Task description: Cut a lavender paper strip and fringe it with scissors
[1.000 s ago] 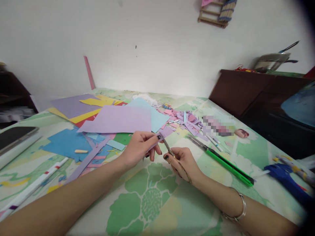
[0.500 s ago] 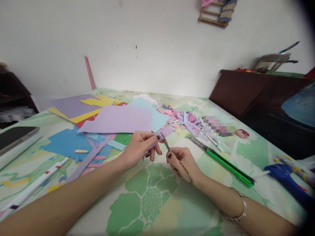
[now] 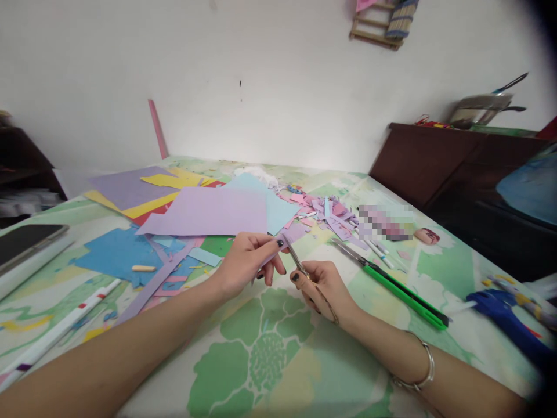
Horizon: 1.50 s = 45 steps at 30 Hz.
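Note:
My left hand (image 3: 250,261) pinches a small piece of purple paper (image 3: 284,237) between thumb and fingers, most of it hidden behind the hand. My right hand (image 3: 324,290) grips a pair of scissors (image 3: 296,255), whose blades reach up to the edge of that paper beside my left thumb. Just beyond the left hand lies a large lilac sheet (image 3: 217,209), with a light blue sheet (image 3: 281,212) partly under it. A green box cutter (image 3: 402,293) rests to the right of my right hand, its blade end pointing up and left.
A pile of paper scraps (image 3: 331,215) lies at the back right. Blue paper (image 3: 113,255) and loose strips lie at left, near a phone (image 3: 32,244). A blue glue gun (image 3: 500,313) is at far right. A dark cabinet (image 3: 426,162) borders the table's right side.
The scissors and my right hand have shifted very slightly left, the blades closer to the purple paper's edge. My left hand stays in place.

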{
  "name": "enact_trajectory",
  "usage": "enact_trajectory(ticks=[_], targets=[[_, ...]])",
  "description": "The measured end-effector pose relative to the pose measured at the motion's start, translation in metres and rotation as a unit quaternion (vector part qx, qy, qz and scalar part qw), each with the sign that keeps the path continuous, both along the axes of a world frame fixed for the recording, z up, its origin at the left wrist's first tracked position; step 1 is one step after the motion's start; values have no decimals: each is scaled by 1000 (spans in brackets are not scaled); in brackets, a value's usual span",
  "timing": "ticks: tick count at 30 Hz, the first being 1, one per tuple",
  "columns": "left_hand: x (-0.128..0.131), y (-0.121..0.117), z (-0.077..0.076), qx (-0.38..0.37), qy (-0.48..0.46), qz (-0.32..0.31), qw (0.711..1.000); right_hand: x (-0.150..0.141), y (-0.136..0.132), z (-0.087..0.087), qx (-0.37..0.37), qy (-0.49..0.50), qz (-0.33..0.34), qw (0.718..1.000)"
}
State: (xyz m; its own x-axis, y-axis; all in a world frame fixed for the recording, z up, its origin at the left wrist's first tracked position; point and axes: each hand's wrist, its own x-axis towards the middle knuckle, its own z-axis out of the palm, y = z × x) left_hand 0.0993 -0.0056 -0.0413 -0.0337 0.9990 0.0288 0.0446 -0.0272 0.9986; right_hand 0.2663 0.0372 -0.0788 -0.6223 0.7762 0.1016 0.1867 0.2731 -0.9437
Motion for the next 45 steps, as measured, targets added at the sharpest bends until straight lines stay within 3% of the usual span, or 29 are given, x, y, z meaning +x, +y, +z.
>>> enact_trajectory(ticks=[17, 33, 45], targets=[[0, 0, 1, -1, 6, 2, 1000, -1, -2, 4, -15, -12, -24, 1000], [-1, 0, 1, -2, -2, 1, 1000, 0, -3, 5, -48, 18, 24, 998], [1, 0, 2, -12, 6, 3, 1000, 0, 0, 1, -28, 11, 2, 1000]])
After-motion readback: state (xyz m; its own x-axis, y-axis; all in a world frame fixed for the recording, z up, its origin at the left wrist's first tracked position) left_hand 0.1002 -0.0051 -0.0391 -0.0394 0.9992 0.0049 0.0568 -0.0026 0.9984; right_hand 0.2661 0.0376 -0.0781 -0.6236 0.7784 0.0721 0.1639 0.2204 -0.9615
